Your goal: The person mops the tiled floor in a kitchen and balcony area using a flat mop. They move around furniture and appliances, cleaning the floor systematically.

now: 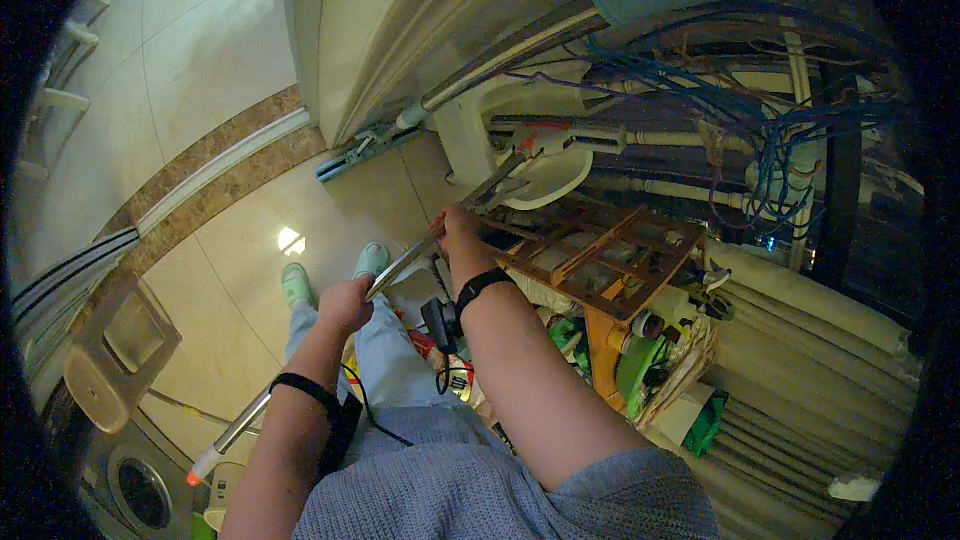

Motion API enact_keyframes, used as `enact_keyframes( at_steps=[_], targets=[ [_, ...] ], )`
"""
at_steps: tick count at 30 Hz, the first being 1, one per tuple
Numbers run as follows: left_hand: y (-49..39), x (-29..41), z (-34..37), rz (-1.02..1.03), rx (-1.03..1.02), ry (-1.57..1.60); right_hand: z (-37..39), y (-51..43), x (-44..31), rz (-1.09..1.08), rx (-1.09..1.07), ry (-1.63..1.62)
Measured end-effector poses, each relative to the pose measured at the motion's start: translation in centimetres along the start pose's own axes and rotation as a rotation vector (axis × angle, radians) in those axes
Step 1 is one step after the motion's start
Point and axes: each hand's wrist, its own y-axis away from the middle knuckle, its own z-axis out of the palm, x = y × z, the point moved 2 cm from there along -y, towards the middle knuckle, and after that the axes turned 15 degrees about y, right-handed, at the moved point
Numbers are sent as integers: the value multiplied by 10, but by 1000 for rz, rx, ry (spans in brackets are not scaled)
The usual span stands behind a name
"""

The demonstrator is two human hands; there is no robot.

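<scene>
A long metal mop pole [405,266] runs diagonally in front of my body. My left hand [345,307] is wrapped around its middle. Farther up, my right hand [455,229] grips the same pole just left of a brown wooden rack. At the far end is a pale mop head [574,138] with red parts, over or against a white plastic basin or seat [551,187]; contact cannot be told. The pole's lower end, with an orange tip [193,478], passes under my left forearm.
A flat mop with a blue head [367,150] leans by the door frame. The slatted wooden rack [600,251] stands right, with bags and bottles below. Tangled blue cords [780,142] hang beyond. A washing machine [139,484] and plastic stool [124,352] stand left. A raised threshold [225,169] crosses the floor.
</scene>
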Motion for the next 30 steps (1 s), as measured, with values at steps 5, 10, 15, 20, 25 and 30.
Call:
enact_keyframes(
  at_steps=[5, 10, 15, 20, 25, 30],
  targets=[
    [-1, 1, 6, 23, 22, 44, -4, 23, -15, 14, -1, -138],
    [-3, -3, 12, 47, 34, 62, -3, 15, -10, 14, -15, -172],
    [-3, 1, 10, 53, 44, 66, -10, -14, 2, -133, -83, -306],
    [-2, 9, 7, 39, -6, 45, -27, -3, 0, -125, -107, -324],
    [-6, 18, 8, 40, 28, 0, -30, 31, -10, -89, -94, -342],
    [0, 15, 8, -23, 143, -66, -26, 25, 0, -160, -1, -101]
  ],
)
